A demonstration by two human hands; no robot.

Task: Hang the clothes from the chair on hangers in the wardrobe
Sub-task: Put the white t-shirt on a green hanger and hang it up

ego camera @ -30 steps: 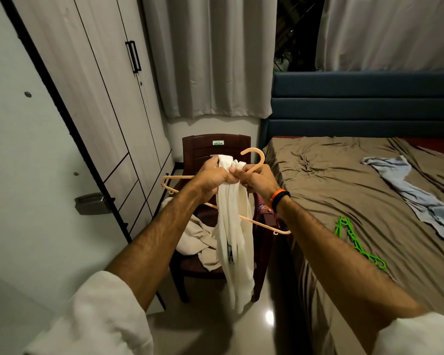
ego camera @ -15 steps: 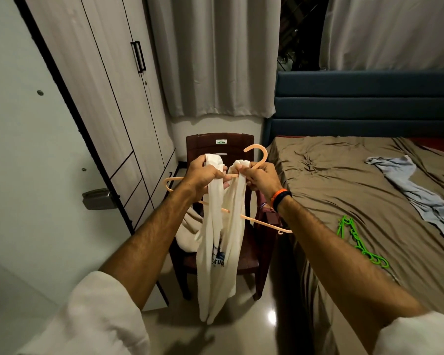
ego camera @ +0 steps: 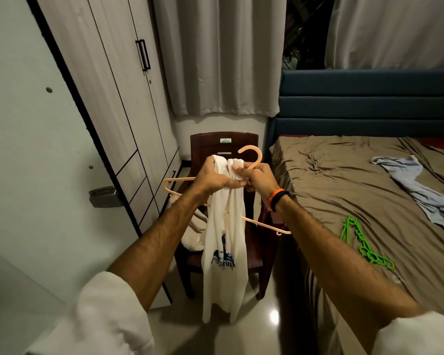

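**Observer:** What's nearest you, and what has changed?

**Me:** My left hand and right hand are together in front of me. Left fingers are curled round the bunched top of the white printed T-shirt; the right hand grips the other fold together with the neck of the peach plastic hanger. Half a second ago the two folds were pulled apart, and a second ago they were bunched tight. Now they're close again, and the blue print faces me lower down.

**Observer:** So is the shirt on the hanger?

**Me:** Not properly, I'd judge. The cloth hangs in one narrow column across the hanger's bottom bar, and both hanger arms stick out bare, left and right. I read it as me feeding the hanger through the neck opening, with the shoulders not yet seated.

**Observer:** And behind that?

**Me:** The dark brown plastic chair stands right behind the shirt, with a cream garment heaped at its seat's left edge. So there's more to hang. A bright green hanger lies on the brown bedsheet near the bed's near edge, and a pale blue cloth further right.

**Observer:** The wardrobe?

**Me:** The pale wood-grain wardrobe is at far left, doors closed.
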